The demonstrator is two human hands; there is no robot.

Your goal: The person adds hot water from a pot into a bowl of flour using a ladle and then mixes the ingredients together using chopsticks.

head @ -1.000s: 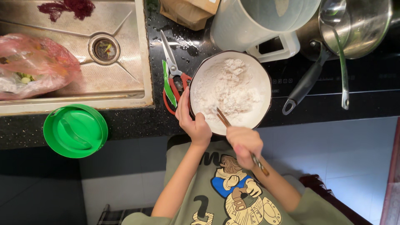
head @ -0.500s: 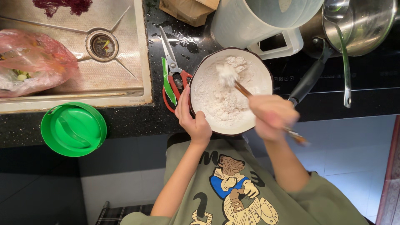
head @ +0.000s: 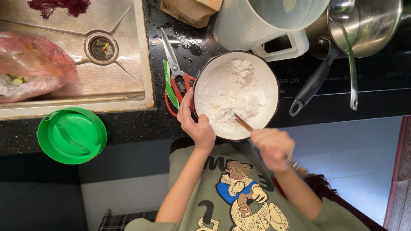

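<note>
- Right hand (head: 274, 147): nearest the camera, fingers curled tight around the upper end of a thin brown stick (head: 243, 123). The hand is blurred; the stick's tip sits in the flour. The stick is likely light and stiff, best gripped high.
- Left hand (head: 195, 124): fingers pressed together along the bowl's left rim, thumb toward the body.
- Bowl (head: 274, 92): round, white inside with a dark rim, at the counter's front edge. It holds dry, lumpy white flour (head: 233, 92), loose and easily spilled. It looks rigid and probably breakable; the rim is the natural hold.
- Scissors (head: 175, 72): red-handled, just left of the bowl.
- Green tub (head: 72, 135): open and empty, far left.
- Sink (head: 124, 92): holds a pink bag (head: 30, 70).
- Jug (head: 239, 25): pale; contents cannot be told.
- Pot (head: 372, 25): steel, a ladle (head: 350, 55) resting in it.
</note>
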